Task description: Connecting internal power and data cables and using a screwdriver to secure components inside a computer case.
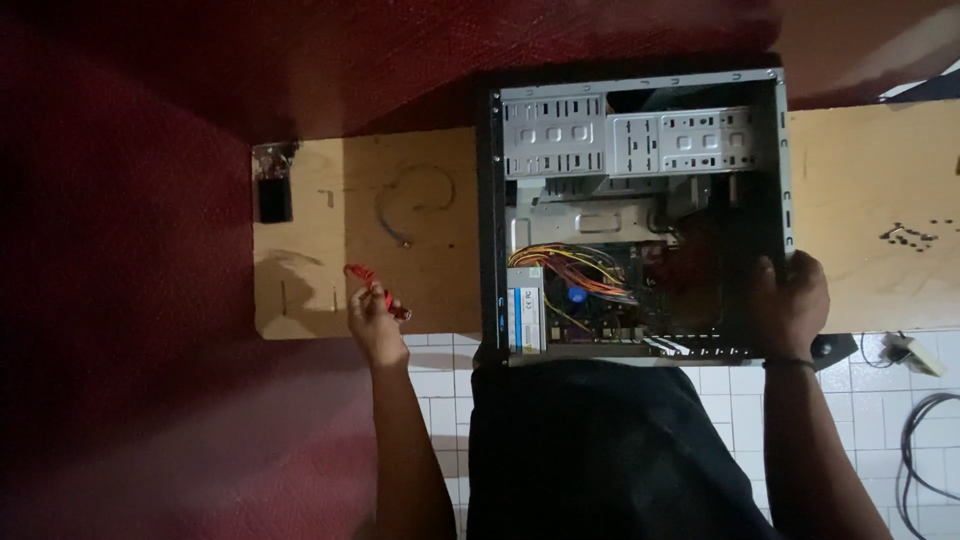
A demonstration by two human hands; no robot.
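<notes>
From my remote seat I see the left hand [372, 315] pinching a small red cable [372, 283] just above the near edge of the wooden bench [420, 280], fingers closed around it. The right hand [795, 300] grips the right wall of an open computer case [640, 215], fingers curled over its rim. The case lies on its side between the two hands, touching the right one and a little apart from the left. Inside it, nearest the left hand, sit a grey power supply [527, 318] and a bundle of yellow and orange wires [575, 270]; metal drive bays [630, 140] fill the far end. Beyond the left hand a loose grey cable [410, 200] curls on the bench, and farther left lies a small dark part [273, 185]. Well past the right hand a scatter of screws [910, 235] dots the wood. White floor tiles [900, 420] show below.
</notes>
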